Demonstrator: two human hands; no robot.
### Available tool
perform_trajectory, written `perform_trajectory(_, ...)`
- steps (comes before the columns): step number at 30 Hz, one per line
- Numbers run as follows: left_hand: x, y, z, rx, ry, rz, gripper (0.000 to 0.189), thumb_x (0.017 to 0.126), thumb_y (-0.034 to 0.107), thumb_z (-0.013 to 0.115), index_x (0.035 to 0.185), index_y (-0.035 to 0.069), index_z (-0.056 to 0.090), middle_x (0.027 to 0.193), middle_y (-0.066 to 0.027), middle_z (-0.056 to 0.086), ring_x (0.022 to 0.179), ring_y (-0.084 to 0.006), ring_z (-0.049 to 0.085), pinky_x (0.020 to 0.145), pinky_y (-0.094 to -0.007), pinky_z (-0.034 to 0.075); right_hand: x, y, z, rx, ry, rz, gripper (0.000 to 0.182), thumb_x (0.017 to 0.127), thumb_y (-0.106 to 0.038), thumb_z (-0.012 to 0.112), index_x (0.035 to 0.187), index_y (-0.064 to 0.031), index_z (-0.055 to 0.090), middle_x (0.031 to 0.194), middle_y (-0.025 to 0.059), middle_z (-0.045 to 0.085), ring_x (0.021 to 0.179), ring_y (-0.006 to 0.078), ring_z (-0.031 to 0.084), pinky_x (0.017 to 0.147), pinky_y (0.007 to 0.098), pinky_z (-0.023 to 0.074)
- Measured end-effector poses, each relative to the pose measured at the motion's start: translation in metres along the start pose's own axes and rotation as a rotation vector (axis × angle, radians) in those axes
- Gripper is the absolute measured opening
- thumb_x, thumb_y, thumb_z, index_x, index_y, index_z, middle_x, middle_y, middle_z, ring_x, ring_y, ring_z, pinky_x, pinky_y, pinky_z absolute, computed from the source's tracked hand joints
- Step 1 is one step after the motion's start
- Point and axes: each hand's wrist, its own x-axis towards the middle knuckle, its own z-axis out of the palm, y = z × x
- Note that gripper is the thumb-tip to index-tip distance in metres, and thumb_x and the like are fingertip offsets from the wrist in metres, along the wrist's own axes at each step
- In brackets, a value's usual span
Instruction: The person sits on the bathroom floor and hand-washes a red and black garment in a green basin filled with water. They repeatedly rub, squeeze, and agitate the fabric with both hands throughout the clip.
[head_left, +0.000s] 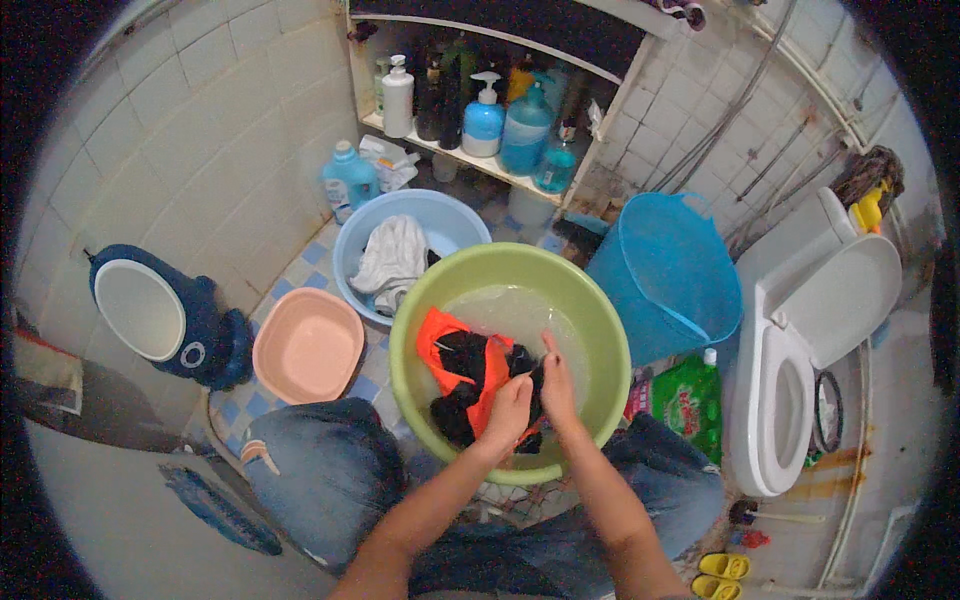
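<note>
A green plastic basin (611, 330) stands on the floor between my knees, with cloudy, slightly foamy water (510, 300) in it. Wet orange and black cloth (491, 375) lies bunched in the left and front part of the water. My left hand (511, 409) is closed in a fist on a black part of this cloth. Right beside it, my right hand (556, 386) grips the same black part, with its thumb pointing up. The cloth between the hands is partly hidden by my fingers.
Behind the basin a light blue basin (457, 214) holds white and dark cloth (394, 255). A pink basin (307, 345) sits at left. On the right are a blue bucket (675, 262), a green detergent bag (686, 401) and a toilet (780, 405). Pump bottles (484, 120) line a shelf.
</note>
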Motion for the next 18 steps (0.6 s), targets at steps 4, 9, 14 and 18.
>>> perform_trajectory(4, -0.001, 0.014, 0.002, 0.245, 0.059, 0.085, 0.022, 0.088, 0.018, 0.050, 0.099, 0.001, 0.057, 0.084, -0.0143, 0.062, 0.079, -0.0216, 0.061, 0.073, -0.0322, 0.046, 0.023, 0.036, -0.037, -0.153, -0.015, 0.063, 0.042, 0.093, -0.032, 0.031, 0.109, -0.0006, 0.055, 0.107, 0.0156, 0.058, 0.097, 0.0267, 0.056, 0.086, 0.0337, 0.0396)
perform_trajectory(9, 0.018, 0.020, -0.027, 0.459, 0.036, 0.150, 0.037, 0.069, 0.026, 0.073, 0.091, 0.001, 0.061, 0.084, -0.0124, 0.064, 0.077, -0.0202, 0.061, 0.072, -0.0323, 0.047, 0.014, 0.026, -0.034, -0.088, -0.183, 0.012, 0.040, 0.092, -0.034, 0.038, 0.102, -0.0021, 0.061, 0.099, 0.0166, 0.061, 0.093, 0.0261, 0.058, 0.083, 0.0342, 0.0414)
perform_trajectory(14, 0.039, 0.008, -0.058, 0.295, 0.236, 0.104, 0.028, 0.067, 0.018, 0.073, 0.086, 0.000, 0.062, 0.078, -0.0075, 0.063, 0.072, -0.0163, 0.059, 0.069, -0.0294, 0.048, 0.004, 0.004, -0.041, -0.589, -0.428, 0.161, 0.057, 0.067, -0.037, 0.073, 0.108, -0.0010, 0.058, 0.102, 0.0121, 0.061, 0.092, 0.0196, 0.057, 0.083, 0.0315, 0.0440)
perform_trajectory(18, 0.032, 0.007, -0.049, 0.191, 0.300, -0.016, 0.031, 0.069, 0.015, 0.073, 0.092, 0.000, 0.060, 0.082, -0.0061, 0.063, 0.075, -0.0149, 0.058, 0.071, -0.0287, 0.047, 0.010, 0.026, -0.047, 0.022, -0.123, 0.202, 0.044, 0.069, -0.020, 0.074, 0.106, -0.0015, 0.059, 0.092, 0.0062, 0.063, 0.081, 0.0187, 0.060, 0.078, 0.0327, 0.0474)
